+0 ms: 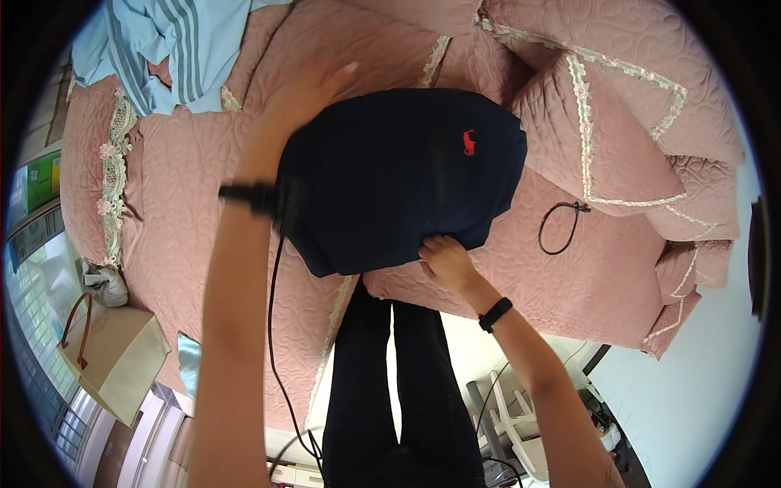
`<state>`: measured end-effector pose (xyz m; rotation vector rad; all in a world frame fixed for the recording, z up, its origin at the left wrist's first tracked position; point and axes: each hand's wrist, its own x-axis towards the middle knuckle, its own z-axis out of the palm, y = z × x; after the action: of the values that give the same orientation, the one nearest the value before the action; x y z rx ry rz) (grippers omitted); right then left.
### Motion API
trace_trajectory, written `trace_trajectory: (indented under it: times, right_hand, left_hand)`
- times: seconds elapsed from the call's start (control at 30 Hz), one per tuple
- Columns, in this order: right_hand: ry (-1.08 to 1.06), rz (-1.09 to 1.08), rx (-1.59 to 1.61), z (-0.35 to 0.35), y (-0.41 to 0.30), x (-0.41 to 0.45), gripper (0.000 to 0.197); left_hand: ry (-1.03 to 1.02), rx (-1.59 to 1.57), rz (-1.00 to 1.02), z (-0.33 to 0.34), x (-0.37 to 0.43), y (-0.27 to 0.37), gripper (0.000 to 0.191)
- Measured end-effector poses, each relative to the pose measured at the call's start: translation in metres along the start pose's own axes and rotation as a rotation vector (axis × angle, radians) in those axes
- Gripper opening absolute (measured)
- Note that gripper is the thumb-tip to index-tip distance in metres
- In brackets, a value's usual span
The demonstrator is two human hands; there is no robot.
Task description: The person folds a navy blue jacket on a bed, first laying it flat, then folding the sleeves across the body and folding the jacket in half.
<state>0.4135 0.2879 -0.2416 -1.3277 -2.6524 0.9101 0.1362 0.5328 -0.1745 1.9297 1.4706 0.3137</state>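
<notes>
A navy garment point(390, 189) with a small red embroidered horse-and-rider logo lies folded on a pink quilted bedspread. My left hand point(305, 91) is at its upper left edge, fingers spread and pointing away over the bed; whether the palm touches the cloth I cannot tell. At the garment's near edge, right of the middle, my right hand point(448, 262) has its fingers curled on the fabric, with a black band on that wrist. A blurred black device with a cable shows by my left forearm.
Light blue striped clothing point(177, 55) lies at the far left of the bed. Pink cushions point(604, 140) with lace trim are piled at the right, near a looped black cord point(558, 229). A cream bag point(116, 354) stands at the left, and a pale chair point(518, 427) is at the lower right.
</notes>
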Motion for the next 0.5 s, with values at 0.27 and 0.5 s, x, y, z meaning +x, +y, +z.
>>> trace_trajectory:
  times: [0.27, 0.5]
  right_hand:
    - [-0.074, 0.619, 0.478, 0.032, -0.033, -0.003, 0.015]
    - [0.351, 0.899, 2.56, 0.019, -0.052, -0.068, 0.034]
  left_hand:
    - [-0.616, -0.166, 0.017, 0.074, 0.032, -0.001, 0.054]
    - [-0.681, -0.26, 0.093, 0.037, -0.122, 0.139, 0.039]
